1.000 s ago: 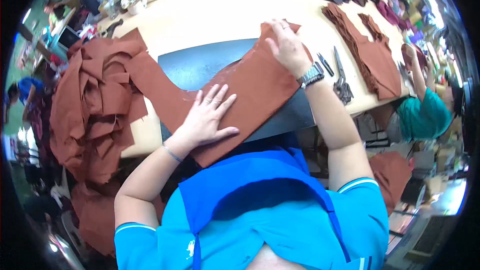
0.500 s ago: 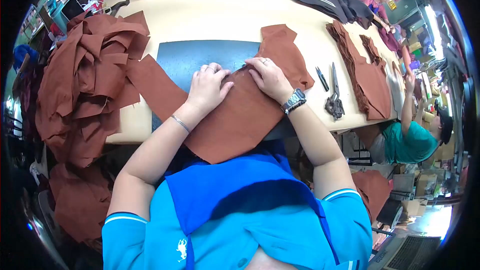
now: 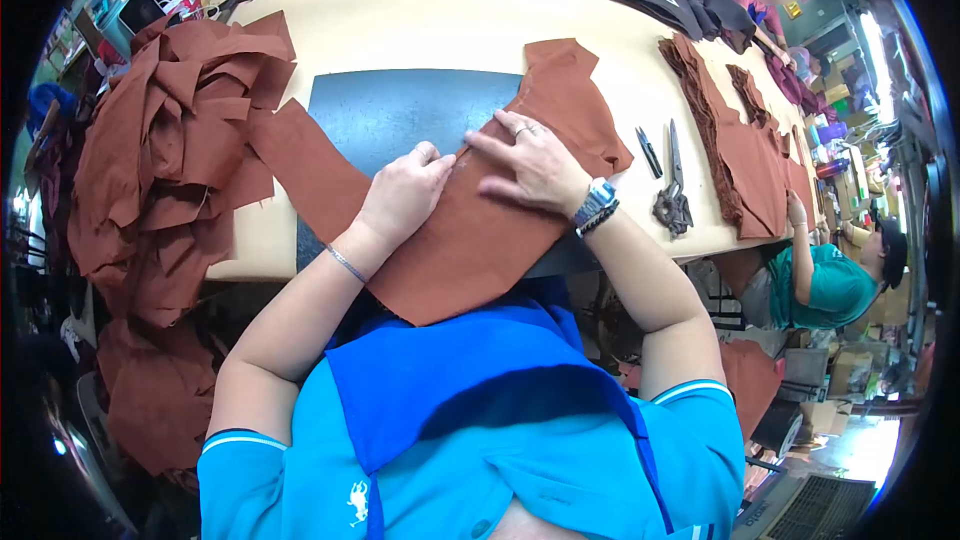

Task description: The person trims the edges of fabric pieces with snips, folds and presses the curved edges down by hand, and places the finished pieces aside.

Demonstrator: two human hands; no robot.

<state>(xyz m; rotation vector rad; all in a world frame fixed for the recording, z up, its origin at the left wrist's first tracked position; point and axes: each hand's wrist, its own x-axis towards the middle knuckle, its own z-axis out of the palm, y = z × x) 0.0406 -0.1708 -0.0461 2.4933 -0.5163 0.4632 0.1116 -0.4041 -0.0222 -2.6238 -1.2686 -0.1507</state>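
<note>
Over a dark mat (image 3: 400, 115) on the table (image 3: 400, 0), the cloth (image 3: 480, 240) is laid out, its near corner carried past the table's front edge to the apron (image 3: 500, 345). Its upper curved edge seems to be the part being worked, perhaps folded or smoothed, and is best taken in short lengths. Each length should be pinched lightly, aligned, then pressed flat against the mat before the next is gripped. Even tension is called for: if the curve is pulled hard, it could be stretched or puckered. The weight of the overhanging corner should be supported, since the work could be drawn off line by it.

By the left hand (image 3: 398, 198), the edge is pinched between thumb and forefinger, the other fingers being curled in. The right hand (image 3: 540, 168) is set just beside it, half open and palm down, its fingers spread over the same edge and its thumb held apart, lower on the cloth. The two hands are near each other but not joined. How firmly the right fingers are pressed cannot be told.

To the right, the scissors (image 3: 674, 175) and a slim tool (image 3: 649, 153) are left untouched, well apart from the hands. At the left, a heap (image 3: 170, 160) of similar pieces is piled.
</note>
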